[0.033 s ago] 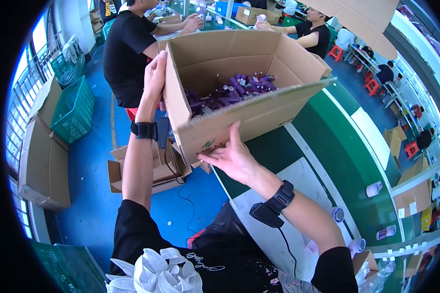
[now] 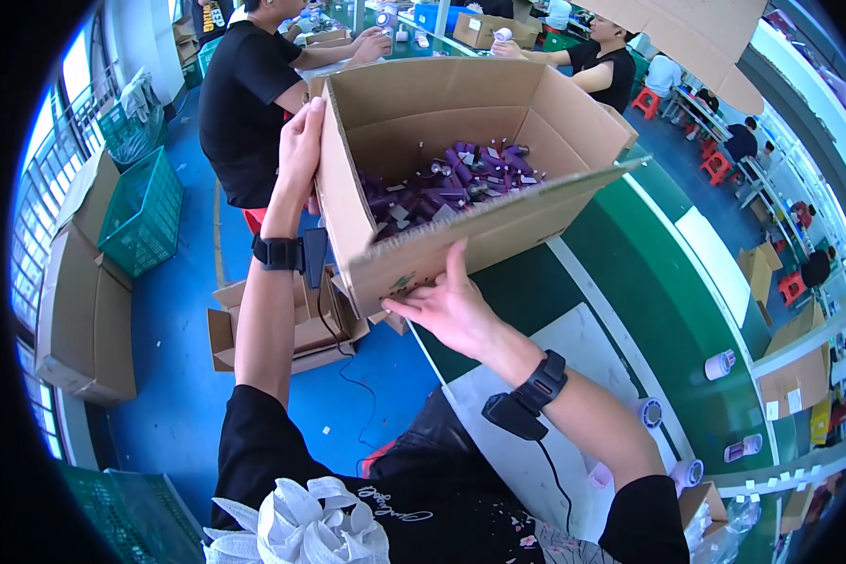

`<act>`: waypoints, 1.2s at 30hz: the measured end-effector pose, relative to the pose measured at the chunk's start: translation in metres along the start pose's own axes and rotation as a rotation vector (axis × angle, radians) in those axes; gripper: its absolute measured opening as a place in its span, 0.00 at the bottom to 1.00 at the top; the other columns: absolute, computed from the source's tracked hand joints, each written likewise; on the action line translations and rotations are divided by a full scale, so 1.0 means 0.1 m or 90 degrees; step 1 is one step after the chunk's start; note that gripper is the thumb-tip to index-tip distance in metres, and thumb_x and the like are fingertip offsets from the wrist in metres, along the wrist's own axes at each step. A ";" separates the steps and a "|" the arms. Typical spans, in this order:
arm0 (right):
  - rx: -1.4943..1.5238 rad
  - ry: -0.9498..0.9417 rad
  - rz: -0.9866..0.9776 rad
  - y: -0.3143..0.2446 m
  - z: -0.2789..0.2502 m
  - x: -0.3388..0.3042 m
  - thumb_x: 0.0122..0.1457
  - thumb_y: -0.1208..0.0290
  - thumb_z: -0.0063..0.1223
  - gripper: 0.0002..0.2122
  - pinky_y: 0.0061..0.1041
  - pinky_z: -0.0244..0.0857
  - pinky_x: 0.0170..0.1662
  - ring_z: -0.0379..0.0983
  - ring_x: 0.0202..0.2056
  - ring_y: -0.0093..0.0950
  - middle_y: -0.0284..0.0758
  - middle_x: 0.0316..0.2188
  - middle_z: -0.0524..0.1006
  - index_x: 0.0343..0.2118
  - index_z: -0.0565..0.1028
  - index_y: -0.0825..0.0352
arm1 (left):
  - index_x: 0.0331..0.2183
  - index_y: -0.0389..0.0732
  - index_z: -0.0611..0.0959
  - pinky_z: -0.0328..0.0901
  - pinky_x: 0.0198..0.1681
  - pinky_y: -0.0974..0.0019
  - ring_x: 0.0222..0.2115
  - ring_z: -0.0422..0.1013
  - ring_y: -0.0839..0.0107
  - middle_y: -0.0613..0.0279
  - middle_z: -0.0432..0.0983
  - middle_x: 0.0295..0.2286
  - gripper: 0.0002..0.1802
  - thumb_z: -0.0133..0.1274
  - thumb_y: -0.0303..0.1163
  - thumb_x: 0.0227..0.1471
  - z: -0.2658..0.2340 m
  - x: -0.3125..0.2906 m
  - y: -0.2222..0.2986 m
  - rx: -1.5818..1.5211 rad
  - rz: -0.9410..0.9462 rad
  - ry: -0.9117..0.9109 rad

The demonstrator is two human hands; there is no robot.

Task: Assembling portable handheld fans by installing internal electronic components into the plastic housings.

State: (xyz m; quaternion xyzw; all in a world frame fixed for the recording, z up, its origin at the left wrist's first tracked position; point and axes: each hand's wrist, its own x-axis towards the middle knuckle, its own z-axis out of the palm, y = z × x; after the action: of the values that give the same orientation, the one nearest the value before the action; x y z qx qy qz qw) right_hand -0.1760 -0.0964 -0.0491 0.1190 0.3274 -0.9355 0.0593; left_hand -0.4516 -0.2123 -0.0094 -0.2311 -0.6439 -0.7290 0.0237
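Observation:
An open cardboard box [image 2: 498,211] is held up over the left edge of the green-topped workbench, tilted. Inside lies a heap of purple cylindrical pieces [image 2: 461,179] with small white tabs, like wrapped battery cells. At the box's left wall, my left hand [image 2: 301,146] grips the side, its thumb up near the top edge. My right hand [image 2: 449,305] presses on the near wall, thumb upward and fingers along the lower corner, bearing the box. Both wrists wear black straps with cabled modules. The box's underside is hidden.
On the bench [image 2: 620,254] lie a pale sheet [image 2: 573,376] and several lilac-and-white round devices [image 2: 719,364]. An opened carton [image 2: 296,324] sits on the blue floor beneath, near a green crate [image 2: 144,211]. Close beyond the box's left sits a co-worker in black [image 2: 244,103].
The box has shifted slightly right and tipped a little, so more of the purple pieces shows. Both my hands have moved with it and keep their hold.

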 end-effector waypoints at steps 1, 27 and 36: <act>0.001 0.000 -0.001 0.04 -0.01 -0.03 0.57 0.31 0.31 0.48 0.49 0.52 0.65 0.52 0.64 0.52 0.58 0.65 0.44 0.67 0.34 0.67 | 0.42 0.35 0.81 0.65 0.41 0.69 0.31 0.71 0.79 0.61 0.78 0.30 0.27 0.47 0.52 0.61 0.01 -0.04 0.05 0.012 0.032 -0.026; 0.031 0.449 -0.275 -0.20 -0.64 -1.53 0.64 0.55 0.45 0.27 0.42 0.56 0.63 0.64 0.58 0.39 0.43 0.58 0.68 0.61 0.61 0.66 | 0.38 0.40 0.81 0.66 0.40 0.60 0.38 0.76 0.57 0.53 0.80 0.40 0.26 0.68 0.44 0.37 0.32 -1.64 1.13 0.190 0.659 -0.134; -0.013 0.476 -0.237 -0.17 -0.91 -1.35 0.60 0.72 0.44 0.20 0.40 0.62 0.59 0.68 0.54 0.39 0.45 0.52 0.71 0.56 0.64 0.72 | 0.36 0.44 0.81 0.66 0.38 0.59 0.36 0.76 0.56 0.54 0.80 0.38 0.20 0.66 0.37 0.37 0.33 -1.63 1.03 0.168 0.647 -0.125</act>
State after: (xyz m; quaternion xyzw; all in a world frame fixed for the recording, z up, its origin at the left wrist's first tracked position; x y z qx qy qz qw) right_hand -0.0323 -0.0221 -0.0726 0.3883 0.3517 -0.8194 -0.2327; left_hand -0.2622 -0.2412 0.0280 -0.5760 -0.5360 -0.5135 0.3423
